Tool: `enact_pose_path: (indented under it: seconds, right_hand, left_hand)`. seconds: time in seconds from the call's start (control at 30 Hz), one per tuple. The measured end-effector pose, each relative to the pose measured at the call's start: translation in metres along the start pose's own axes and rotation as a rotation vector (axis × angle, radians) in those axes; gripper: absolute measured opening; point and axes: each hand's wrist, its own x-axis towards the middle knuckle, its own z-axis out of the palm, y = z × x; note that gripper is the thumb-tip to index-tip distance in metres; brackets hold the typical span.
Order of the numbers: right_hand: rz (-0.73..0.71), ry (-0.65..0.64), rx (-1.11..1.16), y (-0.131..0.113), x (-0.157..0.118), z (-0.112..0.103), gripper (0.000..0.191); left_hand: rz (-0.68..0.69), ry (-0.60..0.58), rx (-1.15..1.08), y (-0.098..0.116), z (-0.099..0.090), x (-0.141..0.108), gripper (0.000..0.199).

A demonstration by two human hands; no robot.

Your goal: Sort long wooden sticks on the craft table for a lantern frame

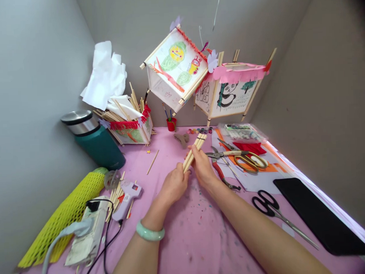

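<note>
A small bundle of pale wooden sticks (195,151) slants up and away from me above the pink tabletop, with a dark band near its far end. My left hand (174,183) is closed around the near end of the bundle. Higher up, my right hand (202,166) grips the same sticks from the right, thumb along them. Both palms are turned away, so the near stick ends are hidden. Close to my right hand lie red-handled pliers (220,172) and gold-handled scissors (249,162).
Two paper lanterns (176,65) hang ahead. A teal bottle (97,142) and a stick-filled lantern box (131,132) stand at left. Nearer are a glue gun (126,201) and a power strip (91,230) with cords. Black scissors (276,211) and a black slab (318,216) lie right.
</note>
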Motion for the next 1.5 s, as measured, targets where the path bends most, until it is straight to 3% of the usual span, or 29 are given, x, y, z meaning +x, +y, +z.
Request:
enact_pose_path:
  seconds: [0.2,0.43,0.8,1.2,1.37,1.5]
  right_hand:
    - [-0.027,0.063,-0.135,0.008,0.002,-0.006,0.021]
    - [-0.033,0.077,-0.177,0.005,0.002,-0.006,0.015]
    - [-0.017,0.016,-0.186,0.006,-0.001,-0.003,0.014]
    - [-0.052,-0.052,-0.305,0.011,-0.005,-0.005,0.012]
    - [-0.122,-0.106,-0.402,0.01,-0.007,-0.003,0.013]
    - [-0.192,-0.212,-0.488,0.002,-0.019,-0.001,0.014]
  left_hand:
    - [-0.474,0.027,0.292,-0.035,-0.024,0.007,0.025]
    - [-0.587,0.062,0.355,-0.054,-0.038,0.006,0.028]
    - [-0.517,0.145,0.5,-0.055,-0.033,0.005,0.038]
    - [-0.498,0.215,0.549,-0.058,-0.029,0.008,0.034]
    - [-0.417,0.366,0.553,-0.052,-0.03,0.007,0.037]
    - [-0.203,0.563,0.447,-0.046,-0.029,0.009,0.032]
